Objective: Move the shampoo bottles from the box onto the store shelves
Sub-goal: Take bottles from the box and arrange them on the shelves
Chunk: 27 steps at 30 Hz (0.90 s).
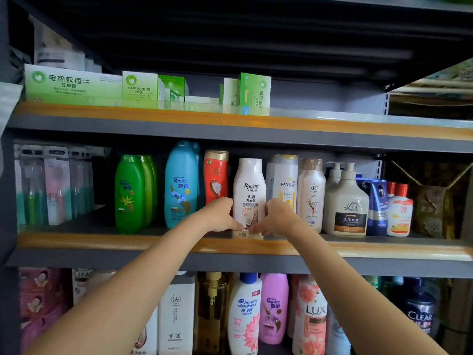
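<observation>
Both forearms reach up from the lower edge to the middle shelf [179, 243]. Left hand [222, 216] and right hand [275, 217] clasp the lower half of a white shampoo bottle [249, 187] from either side, fingers curled round it. Bottle stands upright near the shelf's front lip; white cap, label marked Raclen. Red bottle [215, 175] stands behind-left, Pantene bottle [284, 180] behind-right
</observation>
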Motion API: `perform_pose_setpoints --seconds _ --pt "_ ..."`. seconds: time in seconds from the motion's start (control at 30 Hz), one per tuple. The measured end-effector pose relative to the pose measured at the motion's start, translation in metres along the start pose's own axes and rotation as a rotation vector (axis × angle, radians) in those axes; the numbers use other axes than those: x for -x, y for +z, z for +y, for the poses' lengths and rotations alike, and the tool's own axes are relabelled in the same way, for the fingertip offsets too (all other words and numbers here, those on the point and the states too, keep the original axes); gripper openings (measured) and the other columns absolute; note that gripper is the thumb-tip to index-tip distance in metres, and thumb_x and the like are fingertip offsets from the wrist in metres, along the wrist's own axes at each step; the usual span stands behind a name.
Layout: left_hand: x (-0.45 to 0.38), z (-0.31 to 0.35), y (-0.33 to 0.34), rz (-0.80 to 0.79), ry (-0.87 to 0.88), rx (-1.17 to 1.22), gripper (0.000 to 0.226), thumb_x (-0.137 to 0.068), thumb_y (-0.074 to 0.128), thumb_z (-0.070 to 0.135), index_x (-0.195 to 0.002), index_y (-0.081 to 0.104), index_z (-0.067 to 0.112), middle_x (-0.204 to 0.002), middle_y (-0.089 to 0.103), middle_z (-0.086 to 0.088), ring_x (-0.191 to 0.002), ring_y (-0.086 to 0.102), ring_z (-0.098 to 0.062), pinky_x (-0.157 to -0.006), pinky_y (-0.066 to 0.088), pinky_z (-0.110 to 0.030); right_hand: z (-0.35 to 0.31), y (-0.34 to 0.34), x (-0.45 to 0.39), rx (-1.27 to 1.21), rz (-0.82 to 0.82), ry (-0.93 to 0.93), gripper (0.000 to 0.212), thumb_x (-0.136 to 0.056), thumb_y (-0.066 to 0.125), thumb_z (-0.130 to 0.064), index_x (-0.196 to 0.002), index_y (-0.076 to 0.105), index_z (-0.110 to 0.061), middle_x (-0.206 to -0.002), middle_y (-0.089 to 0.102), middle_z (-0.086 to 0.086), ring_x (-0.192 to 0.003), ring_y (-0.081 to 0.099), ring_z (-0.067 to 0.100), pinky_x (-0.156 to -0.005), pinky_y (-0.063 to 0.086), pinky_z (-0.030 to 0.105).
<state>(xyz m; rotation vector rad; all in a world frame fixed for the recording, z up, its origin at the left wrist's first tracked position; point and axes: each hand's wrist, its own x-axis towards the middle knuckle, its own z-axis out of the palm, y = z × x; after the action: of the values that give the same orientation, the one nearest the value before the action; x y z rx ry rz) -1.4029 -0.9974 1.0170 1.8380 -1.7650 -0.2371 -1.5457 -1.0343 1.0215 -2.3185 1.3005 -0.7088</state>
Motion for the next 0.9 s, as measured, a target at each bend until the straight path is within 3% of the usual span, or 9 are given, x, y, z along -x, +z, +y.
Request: perform_pose_setpoints --seconds 0.03,0.13,0.23,0.33,0.57,0.63,0.7,0.8,0.9 --pt "0.0 -0.001 -0.001 0.0 -0.001 0.007 0.047 -0.082 0.07 0.018 -0.124 0.053 0.009 -0.123 0.059 -0.004 -0.109 0.057 -0.021 -0.095 0.047 -0.034 -0.001 0.001 -0.001 0.011 0.0 -0.004 0.022 -0.076 0.075 -0.013 -0.085 0.057 -0.005 -0.075 0.062 0.004 -0.059 0.057 0.011 -0.059 0.05 0.02" --pt "0.001 -0.003 -0.001 0.001 0.005 0.026 0.042 -0.083 0.069 0.014 -0.123 0.055 0.009 -0.121 0.061 -0.005 -0.108 0.058 -0.022 -0.093 0.046 -0.03 -0.003 0.004 -0.002 0.058 -0.011 -0.02 0.022 -0.079 0.073 -0.013 -0.093 0.062 0.0 -0.092 0.07 0.013 -0.07 0.061 0.015 -0.075 0.054 0.028" --pt "0.002 -0.003 0.0 0.012 0.021 0.018 0.041 -0.083 0.069 0.014 -0.121 0.056 0.009 -0.121 0.062 -0.006 -0.108 0.058 -0.022 -0.09 0.046 -0.027 -0.004 0.003 -0.002 0.096 -0.013 -0.033 0.014 -0.08 0.072 -0.013 -0.081 0.061 -0.004 -0.089 0.069 0.011 -0.067 0.059 0.013 -0.071 0.052 0.025" --pt "0.003 -0.002 0.001 0.018 0.014 0.007 0.04 -0.084 0.068 0.015 -0.121 0.055 0.01 -0.121 0.061 -0.005 -0.106 0.058 -0.021 -0.084 0.045 -0.024 -0.002 0.003 -0.004 0.062 -0.015 -0.019 0.031 -0.078 0.074 -0.012 -0.102 0.061 0.003 -0.095 0.07 0.015 -0.068 0.06 0.014 -0.082 0.054 0.031" --pt "0.004 0.002 0.002 0.048 -0.013 0.027 0.043 -0.084 0.067 0.014 -0.124 0.052 0.008 -0.125 0.059 -0.007 -0.111 0.056 -0.022 -0.086 0.044 -0.025 0.0 0.006 -0.011 0.028 -0.034 -0.005 0.031 -0.08 0.071 -0.01 -0.105 0.059 0.004 -0.093 0.068 0.013 -0.075 0.061 0.016 -0.085 0.054 0.032" --pt "0.005 0.003 0.001 0.042 -0.02 0.027 0.045 -0.084 0.067 0.014 -0.125 0.051 0.008 -0.126 0.058 -0.008 -0.113 0.056 -0.022 -0.088 0.044 -0.025 -0.001 0.006 -0.011 0.041 -0.04 -0.008 0.025 -0.081 0.07 -0.011 -0.099 0.057 0.0 -0.084 0.066 0.008 -0.072 0.061 0.015 -0.081 0.055 0.03" --pt "0.006 0.005 0.001 0.052 -0.021 0.061 0.047 -0.083 0.069 0.015 -0.126 0.05 0.009 -0.128 0.057 -0.007 -0.114 0.055 -0.021 -0.092 0.045 -0.028 -0.002 0.004 -0.009 0.042 -0.045 -0.002 0.019 -0.081 0.07 -0.012 -0.085 0.053 -0.007 -0.07 0.058 0.0 -0.06 0.058 0.009 -0.061 0.053 0.019" --pt "0.009 0.011 0.001 0.255 -0.005 0.071 0.054 -0.083 0.068 0.021 -0.13 0.043 0.01 -0.13 0.052 -0.005 -0.116 0.053 -0.022 -0.093 0.045 -0.031 0.002 -0.01 -0.005 0.031 0.073 -0.005 0.026 -0.081 0.071 -0.015 -0.07 0.049 -0.007 -0.066 0.059 0.006 -0.052 0.055 0.009 -0.047 0.043 0.017" --pt "0.014 0.02 0.0 0.603 0.091 -0.002 0.051 -0.087 0.06 0.019 -0.134 0.04 0.014 -0.134 0.042 -0.004 -0.122 0.045 -0.021 -0.102 0.04 -0.034 0.012 -0.035 -0.004 0.012 0.377 -0.053 0.026 -0.086 0.064 -0.013 -0.108 0.061 0.0 -0.103 0.066 0.015 -0.088 0.064 0.028 -0.076 0.048 0.028"
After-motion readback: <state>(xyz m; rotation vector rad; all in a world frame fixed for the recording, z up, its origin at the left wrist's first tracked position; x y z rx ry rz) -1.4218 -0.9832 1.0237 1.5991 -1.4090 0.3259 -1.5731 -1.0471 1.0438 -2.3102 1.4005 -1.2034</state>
